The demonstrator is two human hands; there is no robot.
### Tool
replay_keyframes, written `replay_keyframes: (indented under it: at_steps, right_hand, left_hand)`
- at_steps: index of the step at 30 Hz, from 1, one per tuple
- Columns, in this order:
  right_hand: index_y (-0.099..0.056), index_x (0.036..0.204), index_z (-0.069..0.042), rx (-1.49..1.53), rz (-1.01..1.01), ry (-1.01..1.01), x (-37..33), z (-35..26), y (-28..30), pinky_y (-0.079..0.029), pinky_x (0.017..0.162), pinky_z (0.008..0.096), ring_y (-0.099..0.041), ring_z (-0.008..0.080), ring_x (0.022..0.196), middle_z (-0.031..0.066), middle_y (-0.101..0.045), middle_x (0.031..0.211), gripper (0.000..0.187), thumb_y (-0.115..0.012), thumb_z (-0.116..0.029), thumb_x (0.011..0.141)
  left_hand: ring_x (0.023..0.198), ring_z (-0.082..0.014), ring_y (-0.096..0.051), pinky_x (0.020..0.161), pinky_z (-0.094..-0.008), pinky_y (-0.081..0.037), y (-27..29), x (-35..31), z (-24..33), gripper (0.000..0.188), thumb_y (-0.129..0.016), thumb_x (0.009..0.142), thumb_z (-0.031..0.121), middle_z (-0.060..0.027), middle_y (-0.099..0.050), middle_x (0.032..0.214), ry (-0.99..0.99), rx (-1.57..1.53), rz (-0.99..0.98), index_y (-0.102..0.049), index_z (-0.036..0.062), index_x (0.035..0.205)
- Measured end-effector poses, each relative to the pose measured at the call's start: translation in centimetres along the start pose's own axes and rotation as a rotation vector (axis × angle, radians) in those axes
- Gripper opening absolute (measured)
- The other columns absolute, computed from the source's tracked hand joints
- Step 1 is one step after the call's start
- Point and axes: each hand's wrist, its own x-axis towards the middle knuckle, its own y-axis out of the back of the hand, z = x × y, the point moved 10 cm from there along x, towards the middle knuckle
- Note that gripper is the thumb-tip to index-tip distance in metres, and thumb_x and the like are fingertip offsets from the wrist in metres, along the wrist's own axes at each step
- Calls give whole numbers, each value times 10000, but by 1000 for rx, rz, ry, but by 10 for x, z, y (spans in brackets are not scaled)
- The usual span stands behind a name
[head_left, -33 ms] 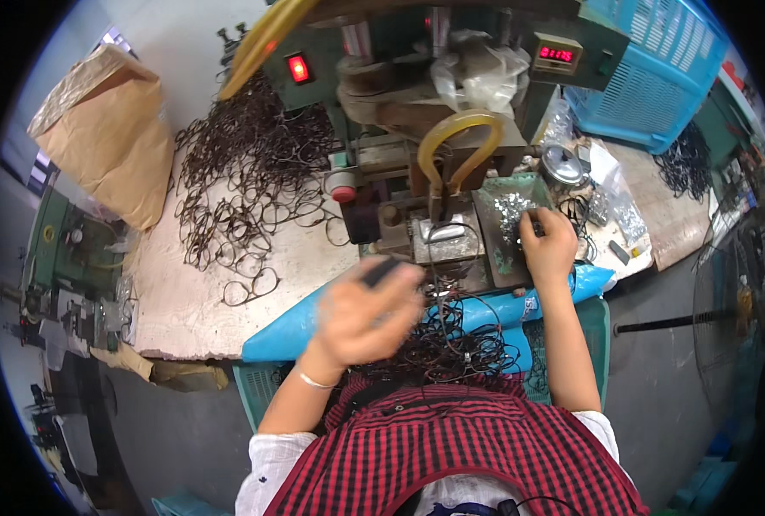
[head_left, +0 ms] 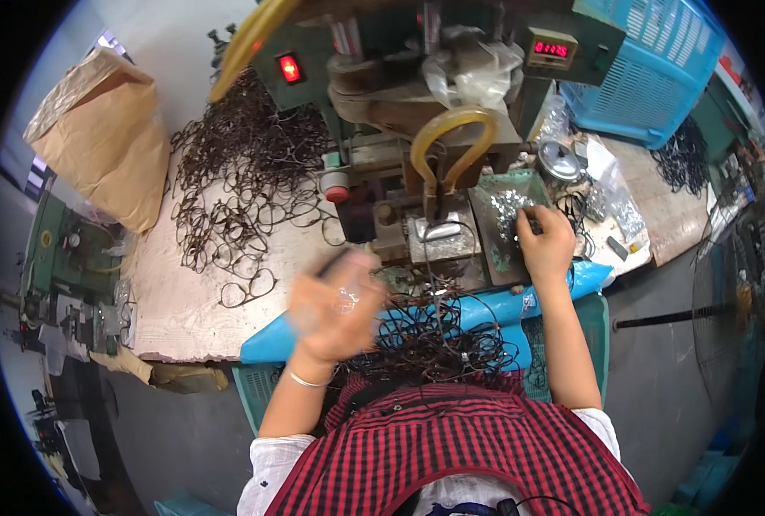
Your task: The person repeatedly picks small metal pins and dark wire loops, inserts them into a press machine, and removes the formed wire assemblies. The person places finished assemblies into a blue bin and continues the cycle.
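My left hand (head_left: 335, 310) is smeared by motion above the table's front edge, left of the lap pile. A dark thing (head_left: 332, 262) shows at its fingers, too blurred to name. My right hand (head_left: 546, 241) is at the right side of a green metal tray (head_left: 507, 268), its thumb and fingertips pinched together. What they hold, if anything, is too small to make out. Small shiny metal pieces (head_left: 509, 203) lie in the tray. Beside it, a silvery part (head_left: 442, 230) rests on the press's metal block (head_left: 455, 249). Tangled dark frames with round loops (head_left: 438, 331) lie near my lap.
The green press (head_left: 382, 86), with a curved yellow hose (head_left: 455, 116) and a red button (head_left: 337, 194), stands ahead. More dark frames (head_left: 245, 163) are heaped left, near a brown paper bag (head_left: 107, 138). A blue crate (head_left: 640, 77) and round metal tin (head_left: 559, 160) are right.
My left hand has moved left and slightly down, away from the press. My right hand stays at the tray, fingers still pinched. The whole view has shifted slightly.
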Motion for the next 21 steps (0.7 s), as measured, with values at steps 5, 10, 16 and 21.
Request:
replay_keyframes:
  at_steps: [5,10,16,21]
  right_hand:
    - [-720,879,-74,138,-6,-94,4,9,-9,-519,730,442,-673,320,813,115,-697,801,88,-743,-134,818]
    - [-764,956,-57,82,-62,-84,7,-1,-11,-536,742,380,-698,299,783,146,-723,827,151,-752,-154,841]
    - [-771,948,-14,465,-116,-459,-20,26,11,-523,766,274,-670,121,807,63,-739,856,118,-740,-59,844]
    - [-763,974,0,749,-285,-245,18,-66,11,-534,837,283,-694,141,889,82,-759,928,149,-725,-47,838]
  left_hand:
    - [902,-327,-697,749,-423,-558,23,9,-133,228,-673,948,172,-171,-689,1046,527,371,43,-675,-2,1096]
    - [874,-389,-713,735,-490,-562,-47,-80,-252,502,-727,849,542,-187,-711,968,888,857,-519,-663,59,972]
    - [966,-398,-699,821,-488,-563,-48,-123,-260,523,-739,785,484,-222,-690,1098,951,747,-690,-688,25,1032]
    - [895,-404,-702,784,-497,-553,-33,-117,-256,409,-702,808,373,-241,-710,952,924,652,-764,-698,1,976]
